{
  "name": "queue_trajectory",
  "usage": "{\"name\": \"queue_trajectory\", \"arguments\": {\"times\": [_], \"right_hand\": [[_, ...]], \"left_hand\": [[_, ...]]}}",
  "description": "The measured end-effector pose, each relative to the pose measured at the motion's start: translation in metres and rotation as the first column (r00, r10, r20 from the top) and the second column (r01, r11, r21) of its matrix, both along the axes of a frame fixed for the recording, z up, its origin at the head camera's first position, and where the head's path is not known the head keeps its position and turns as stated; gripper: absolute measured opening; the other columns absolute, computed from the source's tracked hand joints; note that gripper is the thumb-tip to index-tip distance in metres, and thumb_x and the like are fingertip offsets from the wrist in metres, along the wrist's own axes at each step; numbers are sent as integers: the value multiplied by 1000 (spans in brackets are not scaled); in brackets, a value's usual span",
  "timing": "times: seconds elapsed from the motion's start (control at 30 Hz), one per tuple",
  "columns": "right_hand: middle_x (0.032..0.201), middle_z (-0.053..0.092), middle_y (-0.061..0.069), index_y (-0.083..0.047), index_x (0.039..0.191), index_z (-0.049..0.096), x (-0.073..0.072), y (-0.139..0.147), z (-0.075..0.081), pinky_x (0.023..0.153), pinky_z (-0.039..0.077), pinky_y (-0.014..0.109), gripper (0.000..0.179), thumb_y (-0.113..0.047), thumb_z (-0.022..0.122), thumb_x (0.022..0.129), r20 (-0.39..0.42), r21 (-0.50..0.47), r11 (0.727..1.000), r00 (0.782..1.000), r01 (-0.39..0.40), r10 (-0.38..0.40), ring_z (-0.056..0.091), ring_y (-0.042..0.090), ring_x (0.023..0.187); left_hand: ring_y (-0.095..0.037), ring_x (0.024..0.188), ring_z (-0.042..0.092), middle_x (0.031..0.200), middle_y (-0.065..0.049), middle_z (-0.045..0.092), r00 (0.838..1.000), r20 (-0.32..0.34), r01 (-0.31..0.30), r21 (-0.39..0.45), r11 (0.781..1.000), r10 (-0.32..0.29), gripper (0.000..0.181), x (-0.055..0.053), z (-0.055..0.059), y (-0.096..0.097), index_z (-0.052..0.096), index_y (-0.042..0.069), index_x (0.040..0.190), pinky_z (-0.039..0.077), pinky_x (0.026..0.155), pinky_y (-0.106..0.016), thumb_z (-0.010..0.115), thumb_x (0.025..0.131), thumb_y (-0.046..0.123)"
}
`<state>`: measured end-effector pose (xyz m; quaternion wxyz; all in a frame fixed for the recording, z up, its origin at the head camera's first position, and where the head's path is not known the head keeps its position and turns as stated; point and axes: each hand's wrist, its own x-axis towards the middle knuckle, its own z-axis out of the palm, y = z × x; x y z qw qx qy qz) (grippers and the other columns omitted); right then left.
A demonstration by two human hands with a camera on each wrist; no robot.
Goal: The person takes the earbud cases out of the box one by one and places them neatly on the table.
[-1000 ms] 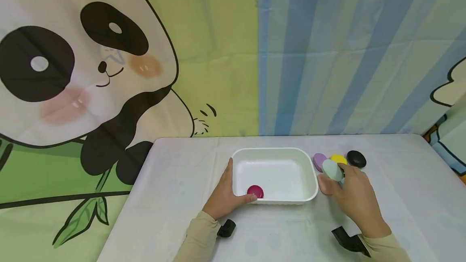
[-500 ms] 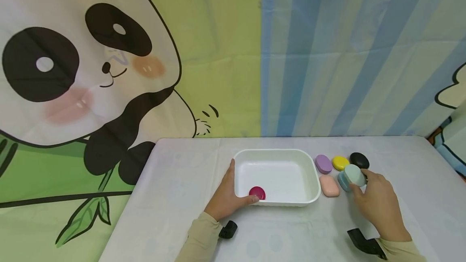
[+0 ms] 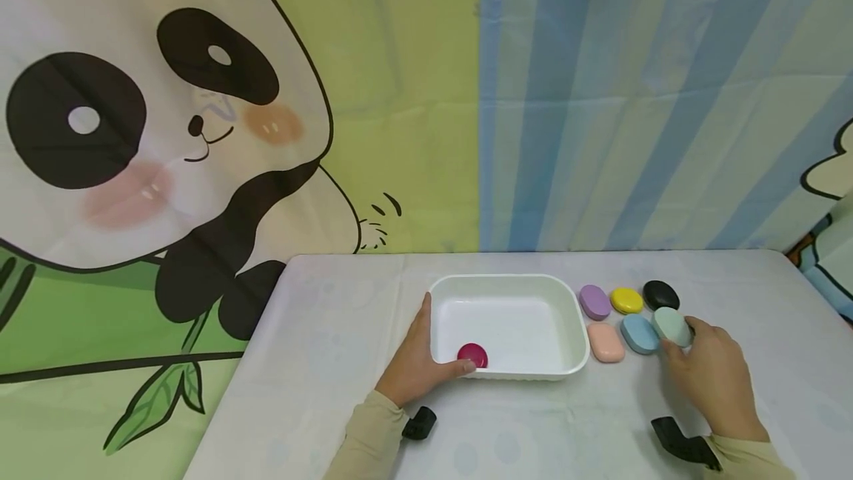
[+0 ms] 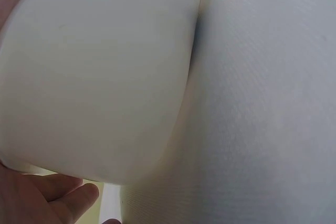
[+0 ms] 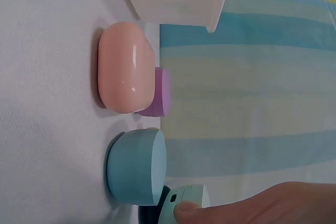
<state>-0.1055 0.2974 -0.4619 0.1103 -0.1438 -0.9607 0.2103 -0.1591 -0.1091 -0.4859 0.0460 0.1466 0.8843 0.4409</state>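
Note:
At the left side of a white plastic tray (image 3: 516, 324), my left hand (image 3: 415, 361) grips it, thumb over the near rim and fingers along the left wall. Inside, close to that thumb, lies a round magenta piece (image 3: 472, 355). My right hand (image 3: 716, 376) pinches a mint-green rounded case (image 3: 671, 327), which looks like an earbud case; the right wrist view shows the thumb on its side by a small dark slot (image 5: 174, 198). A light-blue case (image 3: 640, 334) sits just left of it, followed by a pink case (image 3: 606, 343) near the tray's right wall.
Behind them stand a purple case (image 3: 594, 302), a yellow case (image 3: 627, 300) and a black case (image 3: 661, 295) in a row. All rest on a white-covered table (image 3: 346, 317). A printed cloth (image 3: 400, 95) with a panda hangs at the far edge.
My right hand has moved right with the mint-green case, from over the light-blue case to its right side, uncovering the pink and light-blue cases. The left hand stays on the tray.

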Motion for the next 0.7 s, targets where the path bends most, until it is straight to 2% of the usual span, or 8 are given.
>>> {"name": "queue_trajectory", "arguments": {"times": [0.17,0.43,0.7], "right_hand": [[103,46,45,25,118,43,-3,7,-4,68,40,60,57,-14,64,81,28,-4,1000,1000,11,-11,47,56,89],[105,46,45,26,116,43,-9,15,-13,72,40,61,56,-13,63,80,76,4,1000,997,17,-18,47,57,91],[100,49,44,26,111,45,-12,21,-19,67,42,60,56,-16,64,80,90,13,1000,996,8,-9,49,56,86]], "left_hand": [[-15,136,19,153,6,11,1000,10,0,5,1000,0,125,0,1,0,-6,26,149,24,108,-46,77,62,58],[-12,134,21,153,5,14,1000,-10,6,19,1000,-6,124,-1,-1,0,-10,35,146,24,108,-44,78,62,58],[-13,136,18,154,6,11,1000,-13,9,27,1000,-8,125,0,-1,1,-8,29,148,24,108,-44,78,62,57]]}}
